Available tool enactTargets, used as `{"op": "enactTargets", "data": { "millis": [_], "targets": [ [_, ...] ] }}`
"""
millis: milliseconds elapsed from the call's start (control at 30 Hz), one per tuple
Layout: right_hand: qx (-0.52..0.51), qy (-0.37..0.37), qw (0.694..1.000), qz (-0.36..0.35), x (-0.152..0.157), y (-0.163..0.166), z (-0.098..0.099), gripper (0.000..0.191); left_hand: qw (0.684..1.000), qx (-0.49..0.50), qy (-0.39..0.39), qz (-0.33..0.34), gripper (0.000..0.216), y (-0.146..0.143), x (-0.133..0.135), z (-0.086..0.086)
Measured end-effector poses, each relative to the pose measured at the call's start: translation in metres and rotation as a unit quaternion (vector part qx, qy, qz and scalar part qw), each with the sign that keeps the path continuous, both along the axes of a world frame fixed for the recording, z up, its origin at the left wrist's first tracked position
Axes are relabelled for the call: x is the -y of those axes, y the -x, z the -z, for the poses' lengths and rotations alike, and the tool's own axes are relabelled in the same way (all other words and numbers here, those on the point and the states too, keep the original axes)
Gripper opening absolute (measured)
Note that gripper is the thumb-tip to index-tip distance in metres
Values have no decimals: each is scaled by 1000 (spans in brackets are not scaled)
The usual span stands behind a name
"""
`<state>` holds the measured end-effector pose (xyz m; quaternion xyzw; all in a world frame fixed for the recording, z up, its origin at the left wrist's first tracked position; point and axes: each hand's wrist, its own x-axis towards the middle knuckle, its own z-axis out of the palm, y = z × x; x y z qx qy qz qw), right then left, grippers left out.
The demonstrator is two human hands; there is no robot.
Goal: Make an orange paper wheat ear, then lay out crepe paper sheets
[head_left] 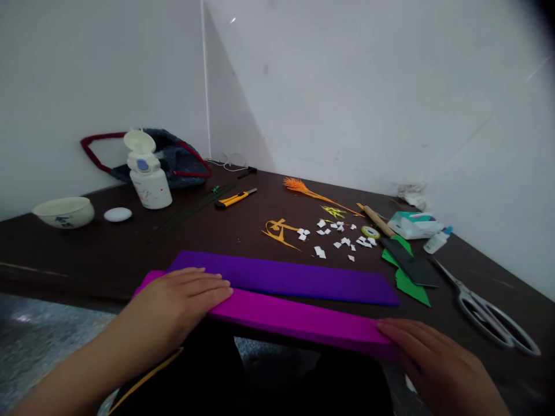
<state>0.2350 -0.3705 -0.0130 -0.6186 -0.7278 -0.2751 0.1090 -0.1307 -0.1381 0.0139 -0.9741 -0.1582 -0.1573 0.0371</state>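
A long folded magenta paper strip point(299, 316) lies along the table's front edge, its near side hanging slightly over. My left hand point(176, 306) rests on its left part, palm down with the fingers stretched out flat. At the right end, my right hand point(437, 358) grips the strip, fingers on top and thumb lower down. Just behind it lies a flat purple paper strip point(281, 280), partly covered at its left end by the magenta one and my left hand.
White paper scraps point(344, 241), a yellow tape roll point(370, 231) and green paper point(410, 286) lie beyond. Large scissors point(485, 315) and a glue bottle point(437, 240) are right. A utility knife point(236, 198), white bottle point(150, 179) and bowl point(65, 212) stand or lie left.
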Motion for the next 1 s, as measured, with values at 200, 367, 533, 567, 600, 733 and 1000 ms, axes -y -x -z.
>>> {"op": "enactTargets", "data": {
  "millis": [200, 367, 533, 567, 600, 733, 1000],
  "targets": [
    [-18, -128, 990, 52, -15, -12, 8, 24, 995, 52, -49, -67, 47, 17, -11, -13],
    [-30, -136, 988, 65, -50, -13, 27, 25, 989, 2, -2, -145, 44, 18, -39, 7],
    [-38, -74, 994, 66, -60, -18, 43, 27, 982, -46, 46, -176, 46, 21, -53, 31],
    [-39, -68, 995, 64, -61, -18, 44, 28, 983, -46, 52, -170, 47, 20, -51, 33],
    [-42, -63, 995, 63, -61, -19, 45, 28, 984, -45, 58, -162, 49, 17, -48, 33],
    [-54, -48, 995, 67, -64, -19, 44, 29, 986, -54, 82, -136, 57, -12, -31, 28],
    [-73, -11, 995, 63, -63, -18, 45, 26, 983, -82, 135, -90, 72, -75, -23, 22]
  ]
}}
